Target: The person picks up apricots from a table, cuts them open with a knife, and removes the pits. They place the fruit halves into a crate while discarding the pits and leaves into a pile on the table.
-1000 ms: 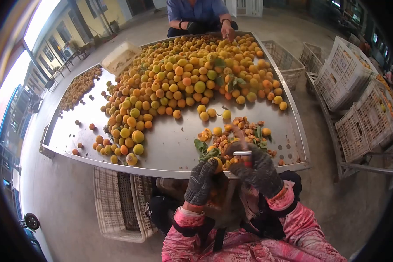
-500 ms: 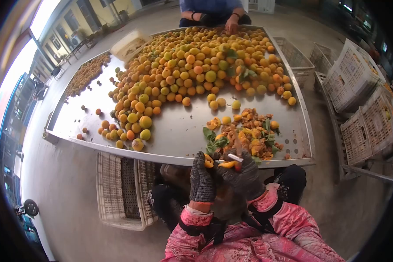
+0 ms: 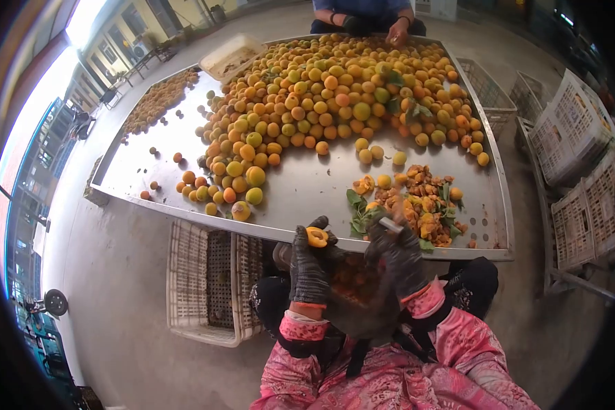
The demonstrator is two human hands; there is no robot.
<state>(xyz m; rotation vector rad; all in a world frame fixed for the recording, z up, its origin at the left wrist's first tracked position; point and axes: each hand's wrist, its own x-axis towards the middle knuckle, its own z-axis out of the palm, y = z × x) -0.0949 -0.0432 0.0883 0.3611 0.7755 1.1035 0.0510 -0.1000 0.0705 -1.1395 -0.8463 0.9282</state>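
My left hand (image 3: 309,268), in a dark knitted glove, is closed around a cut apricot half (image 3: 316,237) with its hollow facing up. To its right, my gloved right hand (image 3: 398,258) grips a small knife-like tool (image 3: 391,224); a pale metal part shows above the fingers, and the rest is blurred. Both hands are at the near edge of the metal table (image 3: 287,198). Just beyond the right hand lies a heap of torn apricot flesh (image 3: 427,212) with green leaves (image 3: 359,210). Below and between the hands, a container of apricot pieces (image 3: 352,277) is partly hidden.
A large pile of whole apricots (image 3: 307,109) covers the table's far side. Small brown pieces (image 3: 160,99) and a pale tub (image 3: 232,58) lie at the left. Plastic crates (image 3: 201,287) stand below, with stacked crates (image 3: 570,137) at right. Opposite, another person's hand (image 3: 398,31) touches the pile.
The orange apricot piece at my right hand is no longer seen there. My hands have moved apart, and the left now shows the half's hollow. The whole view has shifted slightly.
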